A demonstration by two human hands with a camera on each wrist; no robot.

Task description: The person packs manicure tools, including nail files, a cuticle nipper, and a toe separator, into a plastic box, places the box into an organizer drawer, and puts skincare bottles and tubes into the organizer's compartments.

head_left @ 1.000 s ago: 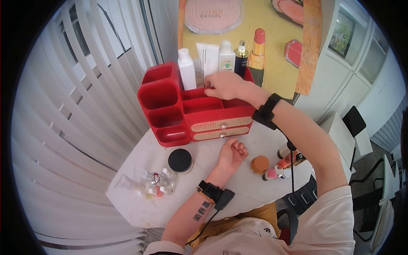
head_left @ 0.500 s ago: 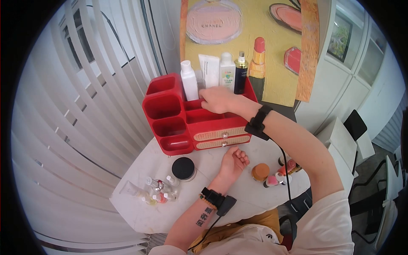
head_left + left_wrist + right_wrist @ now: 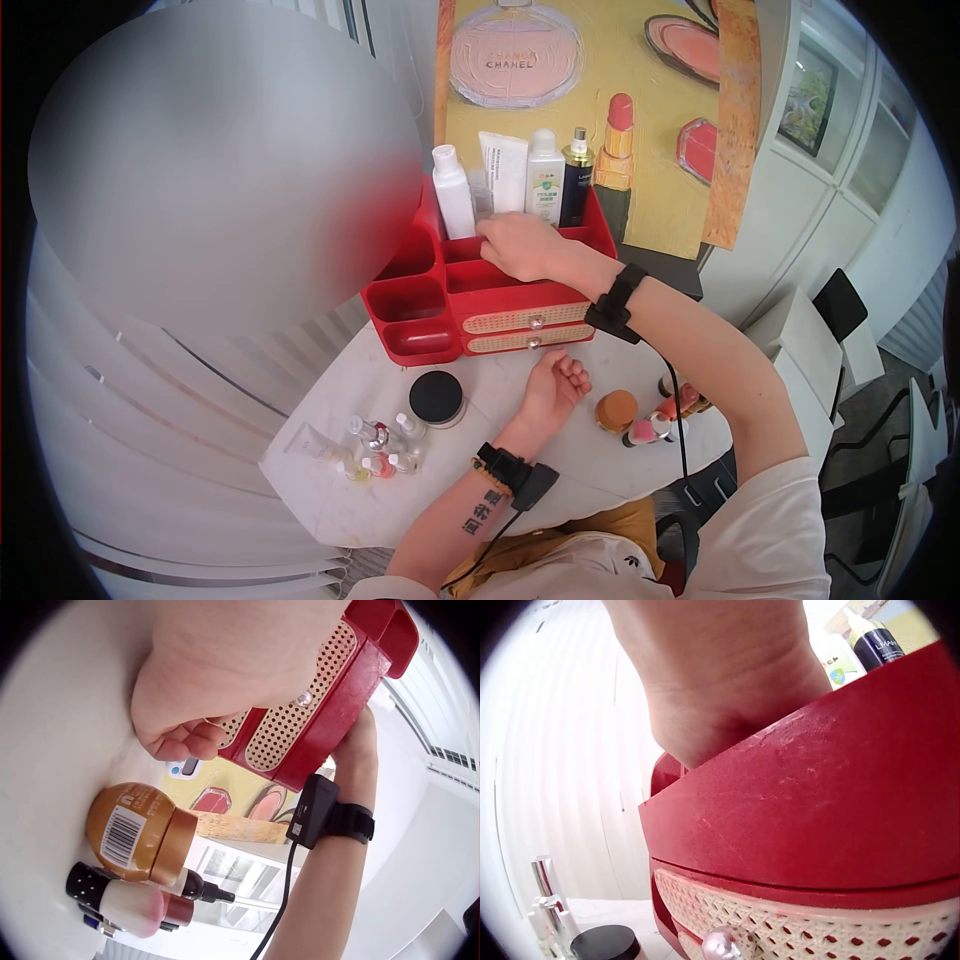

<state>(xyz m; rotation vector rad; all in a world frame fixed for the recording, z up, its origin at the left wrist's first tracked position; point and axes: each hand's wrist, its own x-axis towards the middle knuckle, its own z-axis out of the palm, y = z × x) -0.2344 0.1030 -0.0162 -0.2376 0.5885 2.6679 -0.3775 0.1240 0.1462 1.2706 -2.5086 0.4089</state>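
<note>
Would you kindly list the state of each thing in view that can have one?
Red organiser: upright on the table, both drawers closed.
Right hand: reaching into the organiser's back compartment; fingers hidden.
Left hand: resting on the table, fingers loosely curled, holding nothing.
Black-lidded jar: upright, lid on.
Brown bottle: lying on its side, capped.
White bottle: standing in the organiser, capped.

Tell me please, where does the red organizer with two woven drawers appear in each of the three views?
Head: the red organizer stands at centre, on the white table, under the right hand.
Left wrist: upper right, tilted, beyond the left hand.
Right wrist: it fills the lower right, below the right hand.
Shared landmark: the round pearl drawer knob.
</note>
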